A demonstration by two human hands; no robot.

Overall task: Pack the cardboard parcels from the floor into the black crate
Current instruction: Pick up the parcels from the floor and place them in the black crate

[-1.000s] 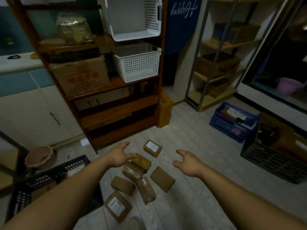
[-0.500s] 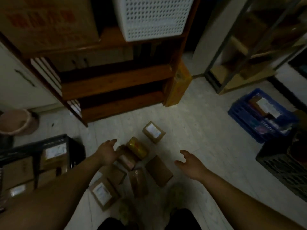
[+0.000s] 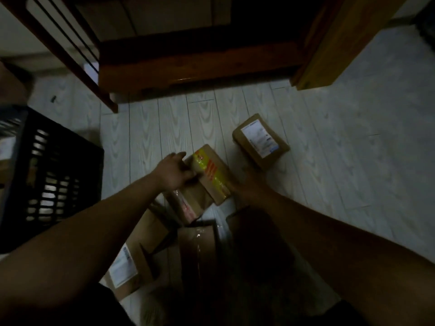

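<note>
Yellow-taped parcel [image 3: 211, 171] ran upper-left to lower-right; left hand [image 3: 173, 171] curled fingers [image 3: 189, 177] on its left edge, right hand [image 3: 250, 183] at lower-right end, grip unclear; black crate [image 3: 55, 175] frame-left.

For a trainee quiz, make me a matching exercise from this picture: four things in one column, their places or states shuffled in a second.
Things
1. black crate
2. yellow-taped parcel
3. far white-labelled parcel
4. wooden shelf

Places or states
A. gripped by the left hand
B. across the top of the view
C. alone on the floor, untouched
D. at the left edge of the view

Pairs: 1-D, 2-A, 3-C, 4-B
</note>
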